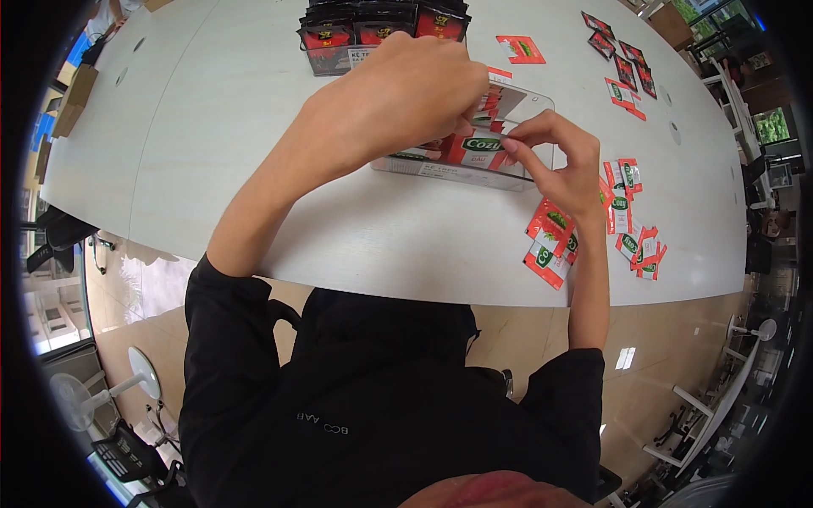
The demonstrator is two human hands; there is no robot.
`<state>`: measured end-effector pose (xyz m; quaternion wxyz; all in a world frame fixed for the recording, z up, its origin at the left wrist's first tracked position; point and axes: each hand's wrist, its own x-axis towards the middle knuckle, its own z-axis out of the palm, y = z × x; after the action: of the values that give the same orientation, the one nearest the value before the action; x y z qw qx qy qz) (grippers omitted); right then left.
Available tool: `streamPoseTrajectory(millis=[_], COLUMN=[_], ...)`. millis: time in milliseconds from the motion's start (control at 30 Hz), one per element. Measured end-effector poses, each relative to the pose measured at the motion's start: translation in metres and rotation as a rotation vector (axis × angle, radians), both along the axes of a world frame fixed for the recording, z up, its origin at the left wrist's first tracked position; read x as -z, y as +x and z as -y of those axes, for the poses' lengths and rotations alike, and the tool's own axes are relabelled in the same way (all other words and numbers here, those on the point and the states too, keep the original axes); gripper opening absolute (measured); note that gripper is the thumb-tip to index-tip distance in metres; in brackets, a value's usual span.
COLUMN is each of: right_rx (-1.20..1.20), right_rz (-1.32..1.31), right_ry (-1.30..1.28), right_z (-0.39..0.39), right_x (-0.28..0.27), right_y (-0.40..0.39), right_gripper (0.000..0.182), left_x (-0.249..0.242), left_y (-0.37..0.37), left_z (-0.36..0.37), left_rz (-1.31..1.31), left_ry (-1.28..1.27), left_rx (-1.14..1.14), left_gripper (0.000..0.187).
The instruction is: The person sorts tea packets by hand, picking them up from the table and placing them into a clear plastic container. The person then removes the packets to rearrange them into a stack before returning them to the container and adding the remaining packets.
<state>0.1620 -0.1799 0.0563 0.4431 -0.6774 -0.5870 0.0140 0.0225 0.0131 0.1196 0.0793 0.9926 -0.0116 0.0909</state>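
Observation:
A red-and-white Cozy tea sachet (481, 152) stands upright at the front of a clear plastic box (518, 181) with a white label strip. My right hand (563, 161) pinches the sachet's right upper corner between thumb and forefinger. From above the box, my left hand (406, 93) reaches down with bent fingers. Its fingertips meet the sachet's left upper edge, partly hidden behind the hand. More red sachets show inside the box behind this one. Several loose Cozy sachets (550, 241) lie on the table beside my right forearm.
Behind my left hand stands another clear box (326, 61) packed with black-and-red sachets. More Cozy sachets (621, 212) lie scattered at the right, one single red sachet (521, 49) farther back. Several black-and-red sachets (625, 72) are at the far right of the white table (212, 127).

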Motion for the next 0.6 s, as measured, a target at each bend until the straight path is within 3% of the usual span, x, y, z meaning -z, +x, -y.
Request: streamPoseTrajectory(millis=[300, 433, 600], right_rx=[-0.062, -0.026, 0.178], right_rz=[0.044, 0.091, 0.151], right_ry=[-0.093, -0.063, 0.193], right_z=[-0.002, -0.003, 0.000], right_x=[0.008, 0.003, -0.004], right_y=[0.000, 0.000, 0.011], right_gripper=[0.010, 0.008, 0.008], left_x=[0.010, 0.009, 0.002], left_y=[0.001, 0.002, 0.003], left_z=[0.000, 0.002, 0.001], left_rz=[0.116, 0.106, 0.195], left_ry=[0.090, 0.080, 0.043], left_rx=[0.043, 0.051, 0.071], left_gripper=[0.005, 0.013, 0.028])
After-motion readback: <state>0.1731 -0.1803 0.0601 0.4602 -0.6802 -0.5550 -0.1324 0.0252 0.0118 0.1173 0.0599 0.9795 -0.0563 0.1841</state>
